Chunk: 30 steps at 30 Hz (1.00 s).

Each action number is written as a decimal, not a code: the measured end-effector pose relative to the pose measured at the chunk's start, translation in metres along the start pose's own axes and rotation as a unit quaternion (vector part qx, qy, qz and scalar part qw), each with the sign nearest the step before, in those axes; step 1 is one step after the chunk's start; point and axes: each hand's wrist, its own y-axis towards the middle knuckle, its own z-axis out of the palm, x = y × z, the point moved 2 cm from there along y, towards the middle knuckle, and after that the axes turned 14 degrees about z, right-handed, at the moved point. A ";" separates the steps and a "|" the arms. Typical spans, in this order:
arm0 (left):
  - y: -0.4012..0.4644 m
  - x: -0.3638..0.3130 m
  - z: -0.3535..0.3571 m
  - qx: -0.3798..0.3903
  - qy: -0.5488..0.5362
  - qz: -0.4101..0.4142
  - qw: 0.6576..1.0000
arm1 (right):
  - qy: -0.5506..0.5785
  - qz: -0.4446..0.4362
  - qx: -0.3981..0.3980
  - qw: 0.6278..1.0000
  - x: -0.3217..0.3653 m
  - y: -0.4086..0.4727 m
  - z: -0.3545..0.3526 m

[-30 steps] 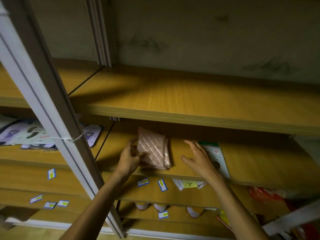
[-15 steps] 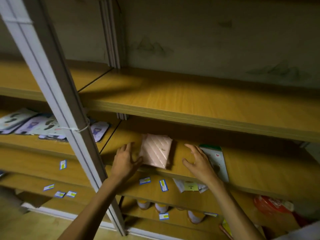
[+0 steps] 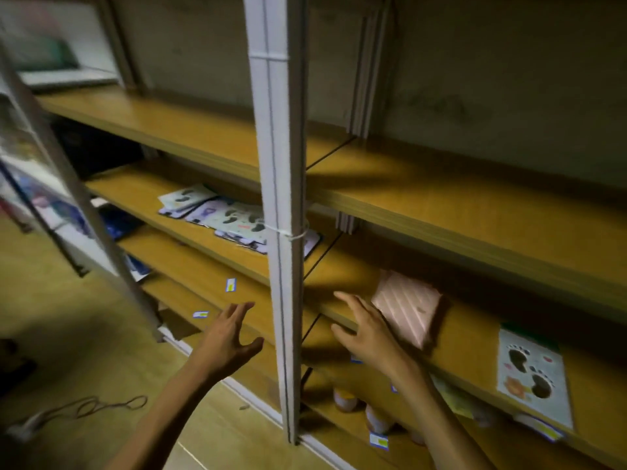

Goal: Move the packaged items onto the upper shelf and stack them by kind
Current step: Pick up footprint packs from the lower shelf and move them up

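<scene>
Packaged items lie on the middle shelf point(image 3: 481, 320) on both sides of the grey upright post point(image 3: 278, 198) that splits my view. Right of the post, a pink quilted pack point(image 3: 407, 307) sits near the shelf's front edge, turned at an angle, with its near corner just beside my right hand. Farther right, a footprint pack point(image 3: 532, 374) with two dark foot shapes lies flat at the front edge, well apart from the pink one. Left of the post, a loose spread of footprint packs point(image 3: 220, 215) overlaps on the same shelf level, running from the middle of that bay up to the post and partly hidden behind it. The upper shelf point(image 3: 475, 198) above them shows bare wood where I can see it. My left hand point(image 3: 225, 337) hangs in front of the shelving left of the post, fingers spread and holding nothing, not touching any board that I can tell. My right hand point(image 3: 364, 329) is at the front edge of the middle shelf right of the post, fingers straight and apart, holding nothing; I cannot tell whether its fingertips touch the pink pack or only lie beside it. The two hands are apart, with the post between them. On the lower shelf point(image 3: 339, 395) under my right forearm stand a few small jars point(image 3: 376, 418), too blurred to say more, and small blue-edged price tags point(image 3: 231, 285) are stuck along the shelf fronts.
</scene>
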 end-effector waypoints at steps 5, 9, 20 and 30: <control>-0.025 0.066 -0.039 -0.023 0.012 -0.041 0.999 | -0.017 -0.041 0.055 0.997 0.067 0.019 0.055; -0.035 0.111 -0.080 -0.054 0.015 -0.054 0.997 | -0.033 -0.061 0.070 0.995 0.121 0.045 0.093; -0.030 0.257 -0.145 -0.032 -0.016 -0.050 0.998 | -0.031 -0.013 0.068 0.997 0.228 0.116 0.188; 0.047 0.337 -0.171 -0.024 -0.004 -0.001 1.000 | -0.015 0.015 0.027 0.999 0.266 0.197 0.216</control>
